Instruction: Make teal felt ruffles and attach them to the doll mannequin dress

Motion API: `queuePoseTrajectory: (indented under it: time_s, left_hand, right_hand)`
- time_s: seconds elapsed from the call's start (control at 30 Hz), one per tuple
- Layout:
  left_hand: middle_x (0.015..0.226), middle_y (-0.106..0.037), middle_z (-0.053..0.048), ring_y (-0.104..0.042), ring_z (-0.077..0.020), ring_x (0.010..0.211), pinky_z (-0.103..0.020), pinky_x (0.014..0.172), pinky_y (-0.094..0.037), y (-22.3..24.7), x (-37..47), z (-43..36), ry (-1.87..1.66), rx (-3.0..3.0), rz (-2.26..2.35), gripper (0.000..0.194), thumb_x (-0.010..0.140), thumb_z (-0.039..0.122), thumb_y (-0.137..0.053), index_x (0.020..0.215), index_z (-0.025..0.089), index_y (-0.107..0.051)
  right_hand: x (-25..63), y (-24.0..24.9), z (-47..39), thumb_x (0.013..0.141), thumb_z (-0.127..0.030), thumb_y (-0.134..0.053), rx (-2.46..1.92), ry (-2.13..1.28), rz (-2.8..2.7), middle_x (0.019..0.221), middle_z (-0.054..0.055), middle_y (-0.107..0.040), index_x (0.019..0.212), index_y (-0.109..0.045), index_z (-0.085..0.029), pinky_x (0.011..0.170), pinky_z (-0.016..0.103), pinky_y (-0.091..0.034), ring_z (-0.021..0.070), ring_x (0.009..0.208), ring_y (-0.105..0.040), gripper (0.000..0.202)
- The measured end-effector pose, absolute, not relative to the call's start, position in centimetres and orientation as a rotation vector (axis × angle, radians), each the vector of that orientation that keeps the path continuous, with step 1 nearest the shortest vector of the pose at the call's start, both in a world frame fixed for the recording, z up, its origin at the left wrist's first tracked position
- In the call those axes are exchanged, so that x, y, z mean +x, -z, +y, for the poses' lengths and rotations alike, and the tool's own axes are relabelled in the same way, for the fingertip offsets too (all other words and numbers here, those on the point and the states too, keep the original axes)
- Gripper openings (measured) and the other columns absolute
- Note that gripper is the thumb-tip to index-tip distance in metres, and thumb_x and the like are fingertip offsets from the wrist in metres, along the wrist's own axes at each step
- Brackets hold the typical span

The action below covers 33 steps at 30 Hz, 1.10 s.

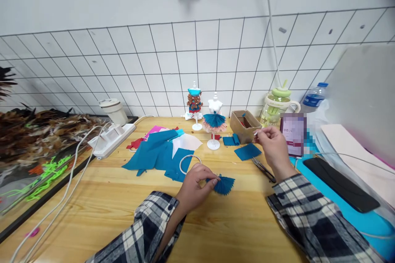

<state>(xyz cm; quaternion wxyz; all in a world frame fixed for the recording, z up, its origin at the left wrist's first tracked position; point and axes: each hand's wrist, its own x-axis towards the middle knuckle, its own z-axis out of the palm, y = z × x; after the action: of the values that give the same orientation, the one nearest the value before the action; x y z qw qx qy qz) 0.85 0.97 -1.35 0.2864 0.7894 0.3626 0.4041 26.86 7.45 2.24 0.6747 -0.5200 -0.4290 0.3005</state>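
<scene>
My left hand [199,185] pinches a small pleated teal fabric fan [224,185] by its gathered top, just above the table. Raised to the right, my right hand [273,146] has thumb and forefinger pressed together; whatever is between them is too small to make out. A pale ring [181,168] lies on teal cloth [159,148] behind my left hand. Beyond my hands stands a small white dress form [215,104] wearing a teal pleated skirt [214,120] over a pink layer. Thread snips [263,169] lie below my right hand, beside a flat teal square [247,152].
A cardboard box [251,134], a second dressed form [194,100] and a green-lidded jug [276,104] stand at the back. At right are a phone with a timer [293,133] and a black case [341,185]. A power strip [112,139], cables and feathers [40,129] occupy the left.
</scene>
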Motion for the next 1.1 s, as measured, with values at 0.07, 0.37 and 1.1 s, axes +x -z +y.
queuePoseTrajectory:
  time_s: [0.07,0.37,1.1]
  left_hand:
    - [0.078,-0.071,-0.006,-0.062,-0.0188,0.079,-0.034,0.076,-0.045,1.5,0.9,1.0,-1.094,2.110,0.980,0.017,0.085,0.030,-0.060,0.081,0.021,-0.074]
    - [0.078,-0.072,-0.006,-0.062,-0.0196,0.079,-0.035,0.076,-0.046,2.0,1.6,1.3,-1.098,2.112,0.984,0.021,0.087,0.033,-0.057,0.083,0.022,-0.075]
    - [0.078,-0.069,-0.006,-0.061,-0.0181,0.079,-0.032,0.075,-0.044,2.4,1.4,1.9,-1.045,2.146,0.992,0.018,0.087,0.029,-0.058,0.087,0.022,-0.074]
  right_hand:
    - [27.5,-3.0,8.9,0.067,-0.030,-0.065,-1.185,-0.582,-0.954,0.070,0.001,-0.063,0.076,-0.050,-0.021,0.052,0.027,-0.048,0.0131,0.054,-0.057,0.019]
    - [29.2,-3.5,12.2,0.074,-0.033,-0.056,-1.511,-0.102,-1.237,0.078,0.007,-0.070,0.085,-0.073,-0.019,0.063,0.033,-0.045,0.0208,0.068,-0.061,0.025]
    - [31.1,-1.2,14.0,0.085,-0.036,-0.052,-1.810,0.202,-1.547,0.088,0.011,-0.073,0.102,-0.074,-0.026,0.070,0.040,-0.045,0.0288,0.084,-0.062,0.030]
